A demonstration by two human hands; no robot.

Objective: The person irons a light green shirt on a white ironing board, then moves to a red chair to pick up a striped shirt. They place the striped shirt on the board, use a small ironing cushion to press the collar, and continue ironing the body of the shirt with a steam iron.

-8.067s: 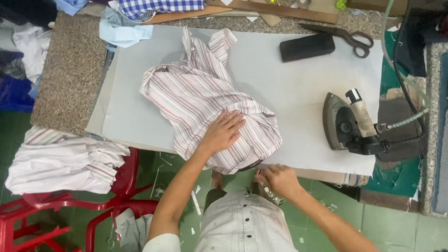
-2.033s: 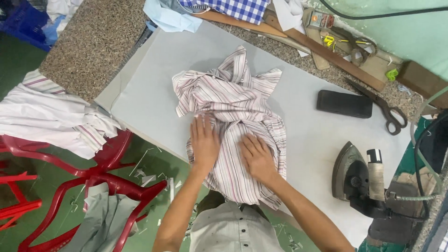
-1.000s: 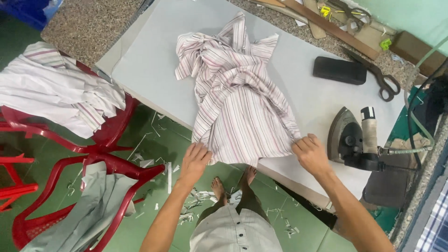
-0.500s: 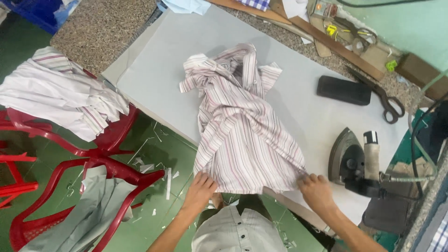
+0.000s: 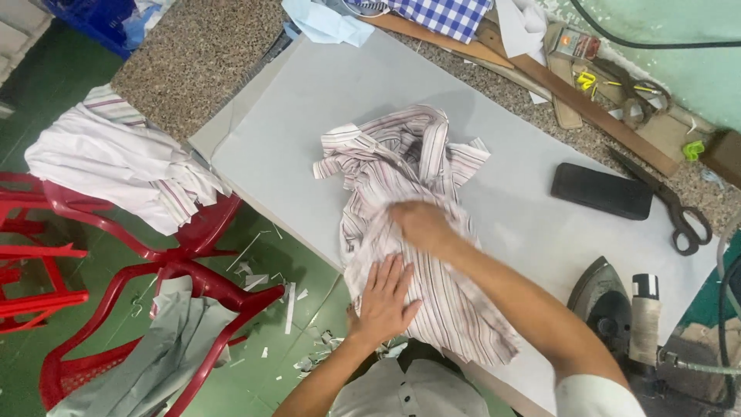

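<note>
Shirt (image 5: 417, 232) on the board (image 5: 309, 108) — iron (image 5: 610, 309) right, chairs (image 5: 154, 262) left.

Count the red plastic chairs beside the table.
3 visible, perhaps more off-frame: one holding the striped pile, one holding grey cloth, one at the left edge.

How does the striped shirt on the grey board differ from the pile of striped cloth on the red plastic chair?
The striped shirt lies spread on the grey board under the left hand and right hand; the pile of striped cloth sits bunched and untouched on the red plastic chair. Both are pale with thin stripes.
</note>
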